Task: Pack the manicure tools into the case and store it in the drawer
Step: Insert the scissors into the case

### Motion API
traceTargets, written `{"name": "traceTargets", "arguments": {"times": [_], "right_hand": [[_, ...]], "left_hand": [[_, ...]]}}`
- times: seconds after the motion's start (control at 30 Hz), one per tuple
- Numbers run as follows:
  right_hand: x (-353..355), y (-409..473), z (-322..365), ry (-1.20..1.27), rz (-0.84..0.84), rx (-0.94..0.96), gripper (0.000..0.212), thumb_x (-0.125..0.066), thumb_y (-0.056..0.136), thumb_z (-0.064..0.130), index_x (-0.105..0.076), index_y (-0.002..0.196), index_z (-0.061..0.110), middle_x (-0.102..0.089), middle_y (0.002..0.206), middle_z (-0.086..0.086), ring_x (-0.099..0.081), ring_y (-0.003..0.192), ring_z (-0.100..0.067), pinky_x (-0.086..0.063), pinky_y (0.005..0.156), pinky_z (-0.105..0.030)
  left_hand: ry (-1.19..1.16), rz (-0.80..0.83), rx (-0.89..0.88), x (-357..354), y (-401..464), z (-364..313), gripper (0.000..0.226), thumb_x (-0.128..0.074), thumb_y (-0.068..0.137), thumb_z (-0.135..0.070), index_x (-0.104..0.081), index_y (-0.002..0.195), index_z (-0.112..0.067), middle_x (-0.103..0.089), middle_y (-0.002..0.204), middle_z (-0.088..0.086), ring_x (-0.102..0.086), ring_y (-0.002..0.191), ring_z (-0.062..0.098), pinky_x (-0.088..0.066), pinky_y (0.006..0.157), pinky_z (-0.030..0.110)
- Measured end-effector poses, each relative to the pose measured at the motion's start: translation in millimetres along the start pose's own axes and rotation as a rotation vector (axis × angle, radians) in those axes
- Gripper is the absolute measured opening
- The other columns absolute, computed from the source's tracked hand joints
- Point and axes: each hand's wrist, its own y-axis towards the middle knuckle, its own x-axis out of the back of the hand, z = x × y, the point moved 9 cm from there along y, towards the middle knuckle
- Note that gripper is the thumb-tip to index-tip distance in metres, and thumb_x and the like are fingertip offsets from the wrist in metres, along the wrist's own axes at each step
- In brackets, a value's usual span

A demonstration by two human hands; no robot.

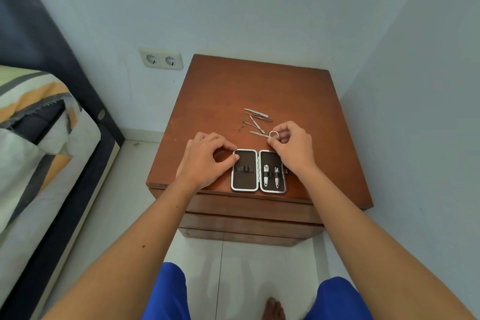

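The open case (pixel 244 180) lies flat by the near edge of the bench (pixel 259 86), two clippers (pixel 266 176) strapped in its right half, and my left grip (pixel 205 158) is curled onto the rim of its left half, thumb and forefinger on it. Just past its far right corner my right grip (pixel 293 145) pinches a ring-handled tool (pixel 269 134). Beyond lie loose slim metal tools (pixel 255 117), close together.

Home bedroom: bed (pixel 39 138) beside wooden nightstand (pixel 259 91).
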Motion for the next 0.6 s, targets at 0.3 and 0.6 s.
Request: {"name": "traceTargets", "arguments": {"times": [0.3,0.6], "right_hand": [[19,-3,-5,0.490,0.109,-0.072,0.013,-0.075,0.093,0.002,-0.077,0.099,0.014,-0.076,0.091,-0.005,-0.070,0.072,-0.015,-0.056,0.068,-0.026],[14,-3,3,0.290,0.335,-0.006,0.017,-0.080,0.091,0.010,-0.073,0.107,0.014,-0.077,0.092,-0.023,-0.066,0.071,-0.014,-0.057,0.076,-0.031]], "left_hand": [[0.005,0.005,0.010,0,-2,4,0.022,-0.069,0.092,-0.056,-0.074,0.108,-0.042,-0.063,0.114,-0.027,-0.045,0.114,0.006,-0.033,0.095,0.032],[0.024,0.028,0.013,-2,-1,2,0.023,-0.066,0.093,-0.057,-0.073,0.111,-0.043,-0.061,0.116,-0.028,-0.044,0.115,0.006,-0.033,0.095,0.033]]}}
